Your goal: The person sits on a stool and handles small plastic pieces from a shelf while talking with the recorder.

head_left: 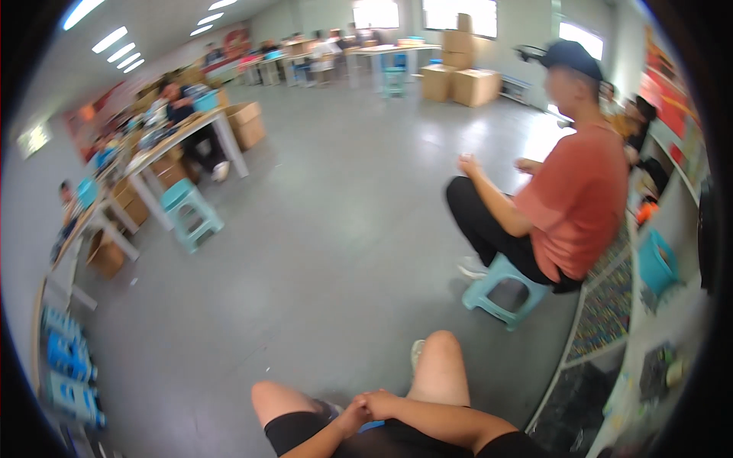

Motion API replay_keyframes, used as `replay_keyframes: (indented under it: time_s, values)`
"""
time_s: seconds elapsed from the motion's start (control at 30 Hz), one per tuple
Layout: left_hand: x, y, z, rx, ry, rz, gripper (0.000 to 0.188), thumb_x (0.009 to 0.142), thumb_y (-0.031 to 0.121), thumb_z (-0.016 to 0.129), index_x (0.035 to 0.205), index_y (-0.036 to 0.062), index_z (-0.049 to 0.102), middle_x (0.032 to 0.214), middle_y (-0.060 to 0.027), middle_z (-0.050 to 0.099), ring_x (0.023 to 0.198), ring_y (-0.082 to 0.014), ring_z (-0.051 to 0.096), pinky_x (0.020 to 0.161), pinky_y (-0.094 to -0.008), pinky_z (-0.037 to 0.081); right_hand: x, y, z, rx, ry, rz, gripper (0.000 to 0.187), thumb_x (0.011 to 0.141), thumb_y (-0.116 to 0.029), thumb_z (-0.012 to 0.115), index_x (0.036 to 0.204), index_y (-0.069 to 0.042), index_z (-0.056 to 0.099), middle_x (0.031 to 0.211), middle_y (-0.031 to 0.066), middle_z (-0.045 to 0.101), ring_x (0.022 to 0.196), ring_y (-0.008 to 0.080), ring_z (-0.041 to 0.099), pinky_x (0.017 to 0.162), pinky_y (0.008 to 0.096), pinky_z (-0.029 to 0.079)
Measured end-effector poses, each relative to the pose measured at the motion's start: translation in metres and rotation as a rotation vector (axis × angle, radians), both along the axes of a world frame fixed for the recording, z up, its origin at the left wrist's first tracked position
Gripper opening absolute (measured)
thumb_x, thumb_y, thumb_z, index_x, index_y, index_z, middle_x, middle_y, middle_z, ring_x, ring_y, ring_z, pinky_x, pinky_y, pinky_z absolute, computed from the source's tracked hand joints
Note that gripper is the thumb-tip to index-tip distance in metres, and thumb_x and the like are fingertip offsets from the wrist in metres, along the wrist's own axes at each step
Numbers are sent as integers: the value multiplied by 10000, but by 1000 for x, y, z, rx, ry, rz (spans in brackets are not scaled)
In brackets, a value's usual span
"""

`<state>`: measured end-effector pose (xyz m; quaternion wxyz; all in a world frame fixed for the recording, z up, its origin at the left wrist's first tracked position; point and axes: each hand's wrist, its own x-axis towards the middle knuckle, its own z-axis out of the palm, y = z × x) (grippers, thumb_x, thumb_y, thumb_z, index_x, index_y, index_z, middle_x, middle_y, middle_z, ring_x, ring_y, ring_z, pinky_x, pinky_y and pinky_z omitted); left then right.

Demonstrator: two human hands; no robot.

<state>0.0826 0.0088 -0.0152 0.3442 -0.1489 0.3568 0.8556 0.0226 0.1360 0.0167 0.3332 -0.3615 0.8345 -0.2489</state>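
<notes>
My left hand (353,419) and my right hand (379,404) are clasped together over my lap, between my bare knees. Their fingers are closed against each other, and no object shows in them. Exactly how the fingers interlock is too small to make out. Just below the hands a small patch of blue (372,426) shows against my dark clothing; its kind is unclear.
A person (580,191) in a red shirt and dark cap sits on a light-blue stool (508,294) to the right. Shelving (611,366) with a blue bucket (657,262) lines the right side. Worktables (179,137), another stool (191,214) and cardboard boxes (475,86) stand farther off.
</notes>
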Motion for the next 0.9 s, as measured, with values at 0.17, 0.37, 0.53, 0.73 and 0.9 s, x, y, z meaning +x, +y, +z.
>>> replay_keyframes:
  time_s: [0.17, 0.37, 0.53, 0.73, 0.9]
  values:
    - [-1, -7, -12, 43, -30, -4, 650, 734, 536, 329, 1186, 71, 389, 1174, -118, 470, 1094, -262, 425, 923, -372, 310, 4, 4, -30, -118, 119, -28, 382, 633, -218, 624, 984, -118, 512, 905, 98, 578, 881, 271, 554, 711, 446, 423]
    - [6, -31, -7, 276, -237, 193, 309, 848, 306, 332, 765, 73, 517, 691, -66, 534, 571, -212, 498, 570, -335, 459, 4, -1, 18, 11, 179, 89, 399, 632, -188, 615, 1005, -110, 496, 931, 95, 566, 883, 263, 552, 746, 451, 399]
    - [-10, -1, 4, 131, -221, 200, 294, 842, 295, 347, 800, 68, 529, 696, -57, 536, 556, -192, 487, 535, -307, 438, 5, 6, 14, 19, 193, 12, 405, 634, -183, 614, 1013, -111, 491, 947, 94, 559, 889, 265, 549, 751, 452, 395]
    - [-10, 4, 11, 10, -205, 229, 283, 835, 281, 365, 842, 63, 544, 702, -46, 537, 538, -169, 473, 492, -274, 413, 7, 8, 11, 12, 192, -23, 413, 635, -177, 613, 1022, -112, 485, 967, 92, 550, 896, 267, 545, 756, 453, 390]
    - [-7, 0, 14, -79, -157, 267, 280, 830, 270, 380, 877, 58, 557, 706, -37, 538, 523, -149, 461, 457, -246, 392, 8, 3, -7, -71, 165, -62, 419, 636, -171, 612, 1029, -113, 480, 983, 91, 543, 902, 268, 542, 760, 454, 386]
